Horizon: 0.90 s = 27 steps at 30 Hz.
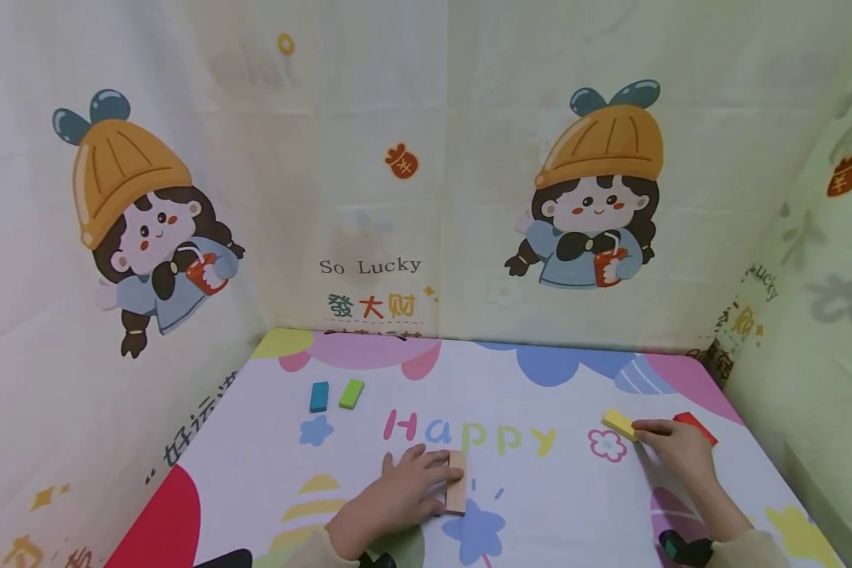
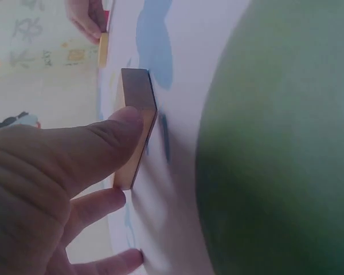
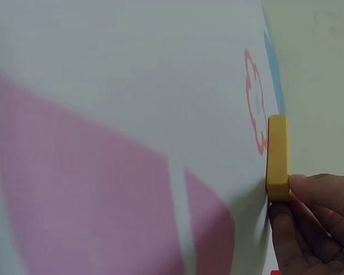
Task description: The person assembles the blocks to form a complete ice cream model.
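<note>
A plain wooden block lies near the middle of the worktop, its long sides running 12 to 6 o'clock. The left hand comes in from its 8 o'clock side; that grip is clamped on the block, thumb and fingers against it, with other fingers spread apart on the 10 o'clock side.

From the wooden block, a yellow block lies well apart at 2 o'clock, with printed surface stretching between the two. The right hand reaches in from 5 o'clock, its grip pinched on the yellow block's near end.

Past the yellow block, toward 3 o'clock, a red block lies partly behind the right hand, close to the worktop's right edge.

At 10 o'clock from the wooden block, a blue block and a green block lie side by side with a small gap, a strip of worktop separating them from the far edge.

Printed cloth walls rise beyond the edges: the far wall at 12, the left wall at 9, the right wall at 3.
</note>
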Motion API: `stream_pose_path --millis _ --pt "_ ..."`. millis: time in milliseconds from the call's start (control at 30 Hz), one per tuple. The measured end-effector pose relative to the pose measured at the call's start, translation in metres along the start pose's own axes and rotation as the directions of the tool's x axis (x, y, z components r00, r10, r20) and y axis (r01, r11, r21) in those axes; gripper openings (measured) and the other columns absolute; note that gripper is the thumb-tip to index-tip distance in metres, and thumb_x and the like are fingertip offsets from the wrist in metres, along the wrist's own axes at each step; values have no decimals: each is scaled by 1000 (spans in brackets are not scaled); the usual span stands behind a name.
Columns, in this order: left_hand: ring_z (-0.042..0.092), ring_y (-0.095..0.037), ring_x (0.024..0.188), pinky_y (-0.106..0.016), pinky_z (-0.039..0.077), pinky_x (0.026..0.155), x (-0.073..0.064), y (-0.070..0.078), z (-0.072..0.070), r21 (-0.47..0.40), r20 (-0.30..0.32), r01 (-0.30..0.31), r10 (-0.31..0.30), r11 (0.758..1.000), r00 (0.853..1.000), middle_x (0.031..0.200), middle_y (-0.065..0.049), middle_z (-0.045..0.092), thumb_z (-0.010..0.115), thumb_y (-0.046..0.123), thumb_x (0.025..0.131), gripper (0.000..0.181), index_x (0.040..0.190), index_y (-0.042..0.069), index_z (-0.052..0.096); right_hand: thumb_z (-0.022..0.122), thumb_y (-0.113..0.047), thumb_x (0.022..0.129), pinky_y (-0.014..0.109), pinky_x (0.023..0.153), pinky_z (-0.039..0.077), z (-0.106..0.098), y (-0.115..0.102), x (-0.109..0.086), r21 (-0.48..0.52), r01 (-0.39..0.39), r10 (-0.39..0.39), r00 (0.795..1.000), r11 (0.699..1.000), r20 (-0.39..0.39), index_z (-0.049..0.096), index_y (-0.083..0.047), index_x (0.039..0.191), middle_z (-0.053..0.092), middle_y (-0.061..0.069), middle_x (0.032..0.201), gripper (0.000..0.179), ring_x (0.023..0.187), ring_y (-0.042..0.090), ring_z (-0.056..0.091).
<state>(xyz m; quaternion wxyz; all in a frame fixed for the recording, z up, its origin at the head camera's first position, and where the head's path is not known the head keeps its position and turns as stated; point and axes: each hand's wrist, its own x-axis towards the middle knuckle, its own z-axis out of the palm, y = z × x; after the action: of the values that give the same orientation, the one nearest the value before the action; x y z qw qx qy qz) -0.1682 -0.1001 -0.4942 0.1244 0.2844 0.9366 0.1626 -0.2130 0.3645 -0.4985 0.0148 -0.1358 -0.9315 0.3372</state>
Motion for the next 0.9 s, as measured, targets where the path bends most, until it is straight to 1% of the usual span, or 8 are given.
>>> stream_pose_path --millis 167,300,400,567,633,733,800,900 --pt "35 -49 148 -85 27 102 5 12 3 -21 14 27 -27 999 1000 158 11 49 74 37 93 52 141 47 59 69 -23 96 39 77 45 6 -8 -1 3 3 -3 1000 1000 20 78 -3 114 68 30 127 28 119 50 55" --pt "31 -53 149 -87 24 102 9 22 8 -38 17 39 -38 999 999 158 14 48 74 38 93 52 142 48 59 68 -22 97 34 72 46 12 -16 -1 22 -11 11 999 1000 31 79 -4 114 66 31 129 27 117 48 57" --pt "31 -53 150 -88 23 101 12 28 11 -43 15 48 -47 998 999 158 15 48 75 39 92 53 141 50 58 67 -21 98 29 68 44 19 -24 -3 44 -12 11 999 999 35 78 -3 114 66 32 129 27 109 41 59" --pt "32 -55 148 -89 25 99 17 38 14 -28 3 38 -38 999 999 157 14 49 76 37 92 52 140 49 60 67 -20 98 28 64 49 29 -39 -8 94 -14 9 999 996 49 77 0 116 65 31 128 29 98 31 58" --pt "33 -55 147 -88 26 98 19 41 15 -21 -2 31 -31 999 1000 156 13 50 77 36 92 51 139 48 61 68 -19 97 29 62 51 34 -44 -10 116 -18 12 998 993 55 77 0 116 67 30 124 28 93 29 59" --pt "34 -56 146 -88 28 98 21 47 16 -22 -7 28 -28 999 1000 156 12 51 78 34 91 52 139 47 62 69 -19 96 28 59 50 43 -51 -10 119 -9 2 998 993 60 78 -2 113 69 28 120 25 90 26 58" --pt "35 -57 146 -87 28 98 22 51 17 -24 -7 41 -41 999 999 155 13 51 78 35 90 52 138 48 62 70 -17 95 28 56 48 48 -56 -10 130 5 -13 998 991 64 79 -2 110 72 23 102 23 79 23 59" --pt "36 -58 145 -87 29 98 24 55 19 -27 -14 60 -60 998 998 155 13 51 79 36 89 53 138 48 62 71 -16 94 27 53 44 56 -63 -9 144 31 -42 996 989 77 79 -3 108 71 12 87 21 66 18 56"
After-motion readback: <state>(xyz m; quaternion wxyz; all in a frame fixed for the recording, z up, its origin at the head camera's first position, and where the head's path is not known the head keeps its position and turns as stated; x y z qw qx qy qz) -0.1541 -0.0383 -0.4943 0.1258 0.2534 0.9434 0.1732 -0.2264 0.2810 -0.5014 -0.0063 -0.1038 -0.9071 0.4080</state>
